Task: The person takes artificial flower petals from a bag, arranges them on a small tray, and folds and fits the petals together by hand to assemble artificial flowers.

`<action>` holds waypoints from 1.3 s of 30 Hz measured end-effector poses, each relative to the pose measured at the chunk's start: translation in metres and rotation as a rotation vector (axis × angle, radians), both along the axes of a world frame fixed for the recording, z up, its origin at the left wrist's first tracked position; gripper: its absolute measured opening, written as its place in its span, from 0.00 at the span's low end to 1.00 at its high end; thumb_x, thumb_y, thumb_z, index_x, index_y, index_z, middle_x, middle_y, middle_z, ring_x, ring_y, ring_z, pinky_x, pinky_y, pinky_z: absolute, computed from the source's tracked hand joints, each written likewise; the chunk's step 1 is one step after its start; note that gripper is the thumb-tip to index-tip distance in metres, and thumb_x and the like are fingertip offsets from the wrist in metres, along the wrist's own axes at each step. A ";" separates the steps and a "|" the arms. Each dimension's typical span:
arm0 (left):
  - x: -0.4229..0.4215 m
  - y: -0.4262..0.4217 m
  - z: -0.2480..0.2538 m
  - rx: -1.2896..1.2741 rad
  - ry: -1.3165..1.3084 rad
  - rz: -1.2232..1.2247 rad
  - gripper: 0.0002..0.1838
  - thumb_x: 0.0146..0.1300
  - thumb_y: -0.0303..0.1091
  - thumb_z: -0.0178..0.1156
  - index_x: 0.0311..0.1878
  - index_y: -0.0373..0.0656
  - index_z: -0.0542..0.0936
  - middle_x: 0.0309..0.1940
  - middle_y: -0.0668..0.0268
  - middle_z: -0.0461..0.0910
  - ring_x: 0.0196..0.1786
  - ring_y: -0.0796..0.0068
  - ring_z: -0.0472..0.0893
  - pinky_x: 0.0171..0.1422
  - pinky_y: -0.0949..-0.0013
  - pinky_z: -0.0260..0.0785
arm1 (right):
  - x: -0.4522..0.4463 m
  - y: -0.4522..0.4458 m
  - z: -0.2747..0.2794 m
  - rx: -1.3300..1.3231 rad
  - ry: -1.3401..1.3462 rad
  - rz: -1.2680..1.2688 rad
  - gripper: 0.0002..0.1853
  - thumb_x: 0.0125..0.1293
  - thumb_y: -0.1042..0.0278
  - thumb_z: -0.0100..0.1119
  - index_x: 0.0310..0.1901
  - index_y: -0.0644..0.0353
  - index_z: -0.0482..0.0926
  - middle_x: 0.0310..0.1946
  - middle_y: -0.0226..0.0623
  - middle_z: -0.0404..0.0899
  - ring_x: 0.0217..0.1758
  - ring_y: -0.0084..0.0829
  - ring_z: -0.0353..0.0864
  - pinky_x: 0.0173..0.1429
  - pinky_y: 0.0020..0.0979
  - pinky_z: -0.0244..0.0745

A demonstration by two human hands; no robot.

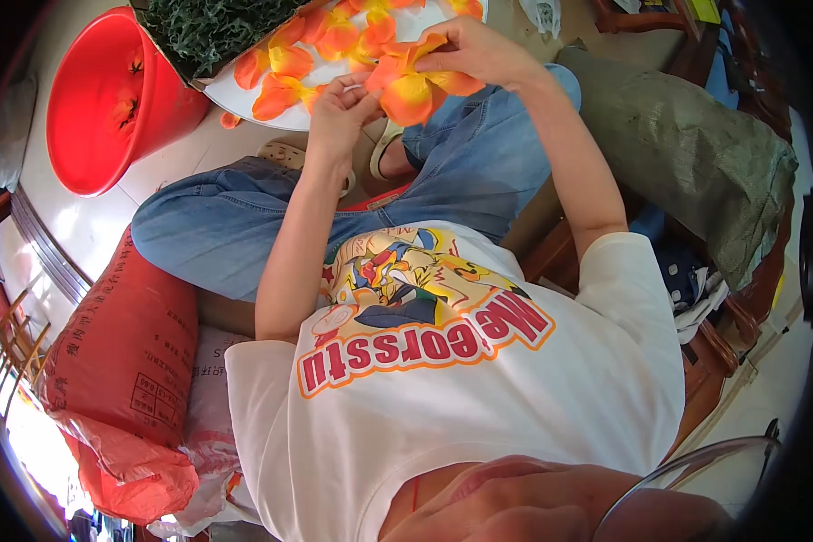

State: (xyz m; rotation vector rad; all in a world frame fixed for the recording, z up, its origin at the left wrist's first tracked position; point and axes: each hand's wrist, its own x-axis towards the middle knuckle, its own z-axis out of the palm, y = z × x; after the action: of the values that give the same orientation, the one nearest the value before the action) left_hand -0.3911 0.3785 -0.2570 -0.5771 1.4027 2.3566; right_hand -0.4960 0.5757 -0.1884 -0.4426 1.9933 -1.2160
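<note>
My left hand point(336, 122) is closed, with its thumb and fingertips pinching the left edge of an orange and yellow petal flower point(409, 98). From the right, my right hand point(479, 52) holds the same flower near its top, fingers pressed around the petals. The flower hangs over the near edge of a white round tabletop point(235, 93). More orange and yellow petal pieces point(289, 61) lie spread on that surface, just beyond my hands. The exact spot where the fingertips meet the flower's centre is partly hidden.
A box of dark green artificial foliage point(203, 32) stands at the table's upper left. Farther left is a red tub point(172, 113) with flower pieces inside. A red sack point(131, 334) is at lower left, a grey-green sack point(686, 144) at right. My jeans-clad legs are below the table.
</note>
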 end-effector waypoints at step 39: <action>0.014 0.007 -0.014 -0.032 0.016 0.101 0.08 0.67 0.33 0.62 0.38 0.37 0.81 0.34 0.69 0.83 0.37 0.84 0.80 0.46 0.78 0.71 | 0.032 -0.007 -0.048 -0.254 -0.432 -0.672 0.14 0.64 0.60 0.63 0.39 0.65 0.83 0.33 0.32 0.83 0.34 0.20 0.81 0.38 0.23 0.76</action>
State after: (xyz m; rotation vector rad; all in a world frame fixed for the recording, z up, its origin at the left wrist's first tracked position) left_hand -0.3775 0.3850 -0.2713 -0.6539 1.4529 2.4251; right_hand -0.4636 0.5688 -0.2369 0.3911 1.6503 -1.7998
